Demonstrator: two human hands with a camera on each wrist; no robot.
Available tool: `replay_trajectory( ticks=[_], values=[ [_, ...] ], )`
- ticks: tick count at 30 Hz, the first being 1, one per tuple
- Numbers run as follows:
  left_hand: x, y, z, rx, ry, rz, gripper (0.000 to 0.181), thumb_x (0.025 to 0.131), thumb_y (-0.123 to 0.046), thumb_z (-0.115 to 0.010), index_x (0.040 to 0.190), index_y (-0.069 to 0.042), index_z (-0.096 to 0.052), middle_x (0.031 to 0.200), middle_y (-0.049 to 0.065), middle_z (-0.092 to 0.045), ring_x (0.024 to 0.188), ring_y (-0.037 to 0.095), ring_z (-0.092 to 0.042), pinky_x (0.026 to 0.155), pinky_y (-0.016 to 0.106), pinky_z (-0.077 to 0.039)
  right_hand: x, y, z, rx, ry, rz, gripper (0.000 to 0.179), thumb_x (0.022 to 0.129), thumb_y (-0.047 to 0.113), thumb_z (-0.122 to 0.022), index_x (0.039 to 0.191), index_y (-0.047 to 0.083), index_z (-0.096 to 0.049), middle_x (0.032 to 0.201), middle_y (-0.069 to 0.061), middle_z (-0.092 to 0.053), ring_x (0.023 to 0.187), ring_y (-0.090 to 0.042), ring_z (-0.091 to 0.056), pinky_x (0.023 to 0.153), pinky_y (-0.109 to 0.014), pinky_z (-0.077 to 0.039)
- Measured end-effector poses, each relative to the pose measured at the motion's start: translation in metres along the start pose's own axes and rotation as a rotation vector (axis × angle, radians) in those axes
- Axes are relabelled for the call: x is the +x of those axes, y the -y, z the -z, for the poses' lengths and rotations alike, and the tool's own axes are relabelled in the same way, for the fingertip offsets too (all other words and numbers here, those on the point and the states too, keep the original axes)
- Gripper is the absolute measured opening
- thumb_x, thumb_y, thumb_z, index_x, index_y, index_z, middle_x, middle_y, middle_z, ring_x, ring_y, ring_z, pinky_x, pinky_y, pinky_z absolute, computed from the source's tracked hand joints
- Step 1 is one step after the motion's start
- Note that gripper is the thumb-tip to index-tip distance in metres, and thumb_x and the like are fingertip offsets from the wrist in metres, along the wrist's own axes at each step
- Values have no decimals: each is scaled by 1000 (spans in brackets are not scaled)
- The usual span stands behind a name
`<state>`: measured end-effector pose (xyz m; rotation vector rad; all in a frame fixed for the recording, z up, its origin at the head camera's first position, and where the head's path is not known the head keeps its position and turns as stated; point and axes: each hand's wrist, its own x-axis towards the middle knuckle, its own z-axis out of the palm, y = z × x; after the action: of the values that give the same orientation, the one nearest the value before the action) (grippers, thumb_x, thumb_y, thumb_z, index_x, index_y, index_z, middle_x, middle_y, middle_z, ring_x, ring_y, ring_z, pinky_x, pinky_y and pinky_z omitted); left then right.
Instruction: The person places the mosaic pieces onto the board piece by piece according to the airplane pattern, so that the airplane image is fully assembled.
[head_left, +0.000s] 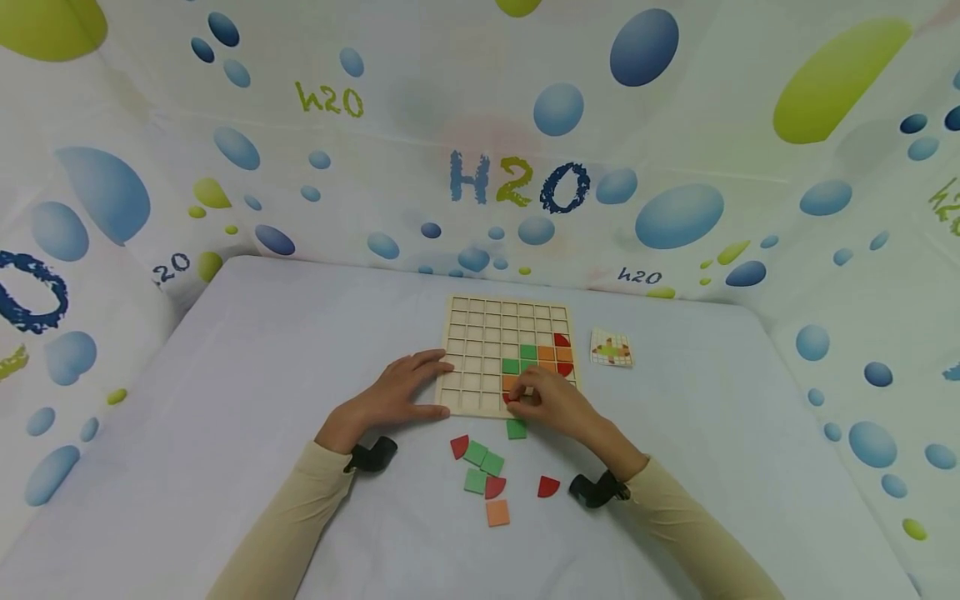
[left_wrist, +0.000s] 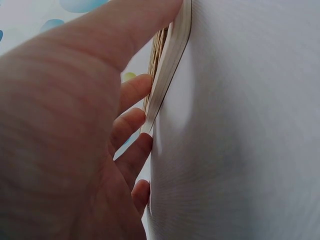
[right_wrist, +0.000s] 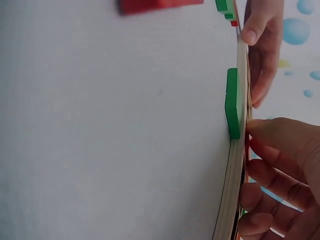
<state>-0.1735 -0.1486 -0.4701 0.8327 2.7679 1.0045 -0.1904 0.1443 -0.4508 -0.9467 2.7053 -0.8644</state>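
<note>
A wooden grid board [head_left: 472, 350] lies on the table, with green, orange and red tiles in its right-hand cells. My left hand [head_left: 401, 392] rests at the board's near left corner, thumb along the front edge and spread fingers touching the left side. Over the near right cells, my right hand [head_left: 555, 406] has its thumb and bent fingers at a red quarter-circle tile [head_left: 507, 398], partly hidden under the fingertips. Beside the front edge, just below that hand, is a green square tile [head_left: 516, 429], which leans on the edge in the right wrist view.
In front of the board lie loose tiles: several green squares [head_left: 476, 480], red quarter circles [head_left: 548, 487] and an orange square [head_left: 497, 512]. A small pattern card [head_left: 611, 347] sits right of the board. A printed curtain [head_left: 420, 125] hangs behind the white table [head_left: 300, 333].
</note>
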Motion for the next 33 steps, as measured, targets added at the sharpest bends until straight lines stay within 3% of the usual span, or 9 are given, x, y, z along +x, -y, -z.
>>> replay_trajectory(
  ticks=[5,12,17,25,33],
  values=[
    [0,1,-2,13,-26,-30,66,86,-45,-72,135,-7,-51,149,21,-38,136,44,-35,109,62,-24,-1,2,1,0,5,-8,6,88,18,-73,87,15,-68,89,2,-58,73,-11,-49,64,-21,-45],
    [2,-1,0,19,21,33,63,86,-32,-75,138,-8,-51,153,19,-35,140,41,-31,112,60,-21,-4,3,0,25,5,12,6,88,15,-73,91,13,-68,92,1,-58,75,-12,-49,63,-21,-46],
    [1,-2,0,21,27,42,63,86,-32,-75,139,-8,-50,153,18,-34,140,41,-31,113,60,-21,-7,5,-1,66,13,51,6,88,13,-72,92,12,-69,90,1,-58,73,-11,-50,62,-20,-47],
    [1,0,-1,11,31,39,64,86,-32,-75,139,-9,-50,154,17,-33,141,40,-30,113,60,-20,-16,14,-3,85,66,128,7,89,12,-71,95,12,-68,88,2,-58,71,-9,-51,62,-19,-47],
    [1,-1,-1,10,28,51,64,85,-33,-75,140,-10,-50,154,17,-33,141,40,-30,113,60,-20,-28,25,-6,69,129,119,10,88,16,-73,96,12,-69,89,4,-63,73,-8,-50,63,-19,-46]
  ],
)
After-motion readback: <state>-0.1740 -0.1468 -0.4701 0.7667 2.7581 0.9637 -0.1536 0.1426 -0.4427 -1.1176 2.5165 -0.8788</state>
